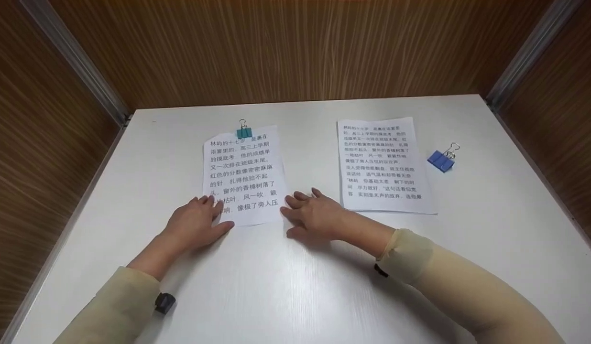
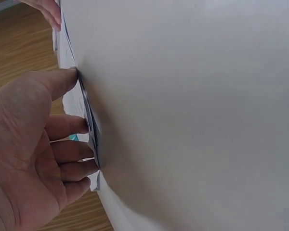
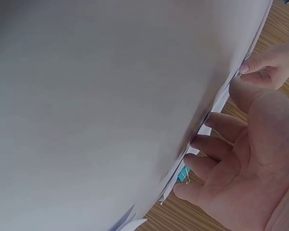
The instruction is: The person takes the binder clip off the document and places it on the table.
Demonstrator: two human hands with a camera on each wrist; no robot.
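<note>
A sheaf of printed paper [image 1: 245, 179] lies on the left half of the table in the head view, with a teal binder clip [image 1: 244, 133] on its top edge. My left hand [image 1: 194, 223] rests at the sheaf's lower left corner, fingers over its left edge and thumb at the bottom edge. In the left wrist view, the left hand's fingertips [image 2: 89, 166] touch the paper's edge. My right hand [image 1: 318, 216] lies beside the sheaf's lower right edge, fingers extended toward it. The right wrist view shows the right hand's fingertips [image 3: 196, 140] down at the tabletop.
Right of the sheaf lies a second printed paper stack [image 1: 381, 165], close to my right forearm. A blue binder clip [image 1: 441, 161] lies beyond it, detached. Wood-grain panels [image 1: 295, 52] enclose the white table [image 1: 286, 286] at the back and sides.
</note>
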